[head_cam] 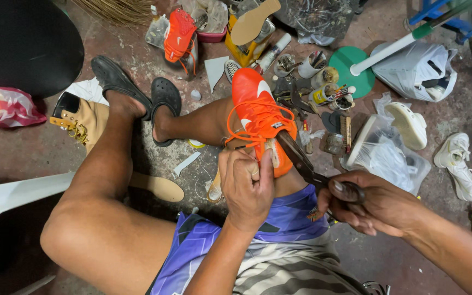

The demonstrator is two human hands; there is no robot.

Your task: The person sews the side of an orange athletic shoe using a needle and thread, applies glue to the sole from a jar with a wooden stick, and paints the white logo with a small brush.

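An orange shoe (pixel 258 117) is braced on the knee, its heel end clamped in the left grip (pixel 247 188). Scissors (pixel 307 164), closed in the right grip (pixel 375 202), are set against the heel lining; trimming seems barely begun, though cut progress cannot be told.

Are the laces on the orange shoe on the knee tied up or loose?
Loose. The orange laces hang in slack loops across the orange shoe, with no knot showing. The left hand holds its heel end.
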